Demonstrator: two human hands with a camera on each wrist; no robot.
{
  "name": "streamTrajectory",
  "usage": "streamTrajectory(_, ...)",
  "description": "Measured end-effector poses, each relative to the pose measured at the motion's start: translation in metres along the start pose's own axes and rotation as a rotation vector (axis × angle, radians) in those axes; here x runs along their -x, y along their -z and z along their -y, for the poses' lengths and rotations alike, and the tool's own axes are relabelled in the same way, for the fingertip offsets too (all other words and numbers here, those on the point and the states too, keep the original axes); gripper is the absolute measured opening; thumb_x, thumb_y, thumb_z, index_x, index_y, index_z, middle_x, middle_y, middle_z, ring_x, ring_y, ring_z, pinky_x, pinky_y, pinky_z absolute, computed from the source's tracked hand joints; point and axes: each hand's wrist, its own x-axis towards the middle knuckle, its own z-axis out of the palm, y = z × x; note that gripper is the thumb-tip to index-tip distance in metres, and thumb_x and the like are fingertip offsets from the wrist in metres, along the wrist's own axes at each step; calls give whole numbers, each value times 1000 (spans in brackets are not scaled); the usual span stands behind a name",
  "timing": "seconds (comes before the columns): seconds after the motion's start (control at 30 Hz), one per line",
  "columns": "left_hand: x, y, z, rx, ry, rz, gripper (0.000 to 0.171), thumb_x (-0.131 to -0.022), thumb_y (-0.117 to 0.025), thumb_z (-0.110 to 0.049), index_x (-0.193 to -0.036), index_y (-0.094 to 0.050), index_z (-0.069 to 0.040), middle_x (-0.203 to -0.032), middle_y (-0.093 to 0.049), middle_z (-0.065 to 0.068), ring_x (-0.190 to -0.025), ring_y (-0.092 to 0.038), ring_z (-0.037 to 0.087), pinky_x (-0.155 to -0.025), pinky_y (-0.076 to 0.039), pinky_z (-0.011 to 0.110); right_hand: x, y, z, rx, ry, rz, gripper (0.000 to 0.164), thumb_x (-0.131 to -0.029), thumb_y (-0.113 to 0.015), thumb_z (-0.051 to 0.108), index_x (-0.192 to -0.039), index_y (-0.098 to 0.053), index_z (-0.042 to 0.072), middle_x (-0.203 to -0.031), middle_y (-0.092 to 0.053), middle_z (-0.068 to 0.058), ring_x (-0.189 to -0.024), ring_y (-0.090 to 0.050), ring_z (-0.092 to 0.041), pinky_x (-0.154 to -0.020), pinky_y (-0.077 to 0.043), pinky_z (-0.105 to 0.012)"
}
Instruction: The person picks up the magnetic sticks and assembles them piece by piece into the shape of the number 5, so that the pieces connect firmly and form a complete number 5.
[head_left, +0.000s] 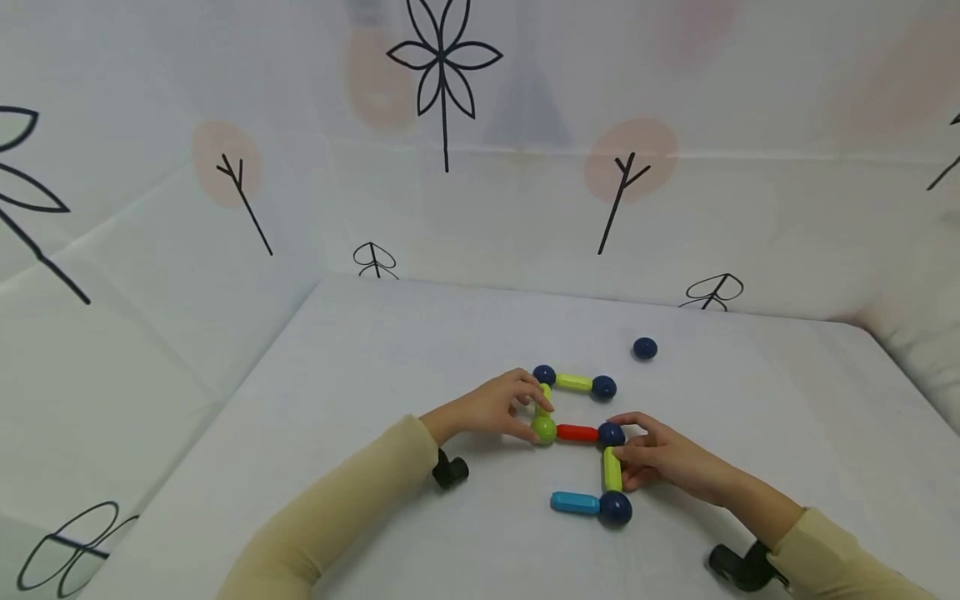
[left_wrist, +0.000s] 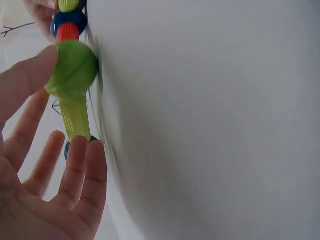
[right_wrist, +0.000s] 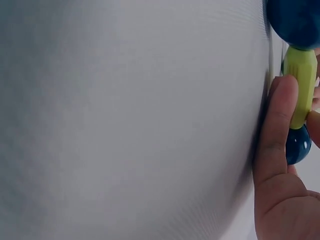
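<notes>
A zigzag chain of coloured rods and balls lies on the white tabletop. My left hand (head_left: pixel 501 406) holds the chain at its green ball (head_left: pixel 544 429), the thumb against the ball's side, with the other fingers spread by a yellow-green rod (left_wrist: pixel 74 117). From the green ball a red rod (head_left: pixel 577 433) runs to a dark blue ball (head_left: pixel 611 434). At that corner is my right hand (head_left: pixel 667 457), one finger over the blue ball and others pinching the lower yellow-green rod (head_left: pixel 612 470). Below, a larger-looking blue ball (head_left: pixel 615 508) joins a light blue rod (head_left: pixel 574 502).
At the chain's far end, another yellow-green rod (head_left: pixel 573 382) links two dark blue balls. A loose dark blue ball (head_left: pixel 645 348) lies farther back on the tabletop (head_left: pixel 420 333). Patterned cloth (head_left: pixel 517 208) rises behind the table and on its left.
</notes>
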Motion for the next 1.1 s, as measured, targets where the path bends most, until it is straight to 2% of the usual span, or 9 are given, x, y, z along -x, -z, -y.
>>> streamTrajectory(0.1, -4, 6, 3, -63, -14, 29, 38, -83, -83, -16, -120, -71, -16, -147, -45, 3, -133, -44, 22, -106, -40, 32, -1, 4, 1, 25, 1, -15, 62, -102, -58, 16, -147, -22, -6, -94, -63, -12, -79, -66, -24, -76, -58, -31)
streamTrajectory(0.23, -8, 10, 7, -117, -49, 68, 37, -84, -83, -18, -119, -72, -17, -150, -45, 3, -141, -35, 24, -117, -26, 40, -1, 11, 1, 73, 13, -47, 61, -99, -59, 13, -146, -25, -8, -96, -66, -12, -83, -66, -25, -77, -59, -33)
streamTrajectory(0.6, -13, 11, 12, -77, -40, 87, 35, -83, -83, -16, -117, -73, -18, -149, -45, 0, -141, -36, 21, -117, -25, 36, -6, 40, 9, 324, 70, -300, 50, -98, -63, 15, -138, -45, -8, -95, -64, -9, -84, -64, -24, -74, -56, -29)
streamTrajectory(0.87, -13, 12, 12, -82, -30, 91, 35, -83, -83, -17, -117, -73, -18, -148, -45, -1, -140, -36, 20, -116, -26, 36, -20, 60, 16, 375, 117, -412, 47, -98, -63, 14, -135, -46, -10, -99, -63, -14, -81, -66, -22, -71, -55, -23)
streamTrajectory(1.1, -13, 13, 13, -67, -38, 100, 36, -84, -82, -16, -118, -72, -16, -149, -44, 0, -140, -36, 21, -116, -26, 36, -32, 79, 14, 434, 148, -503, 46, -97, -65, 14, -132, -49, -11, -103, -63, -19, -81, -63, -20, -68, -54, -23)
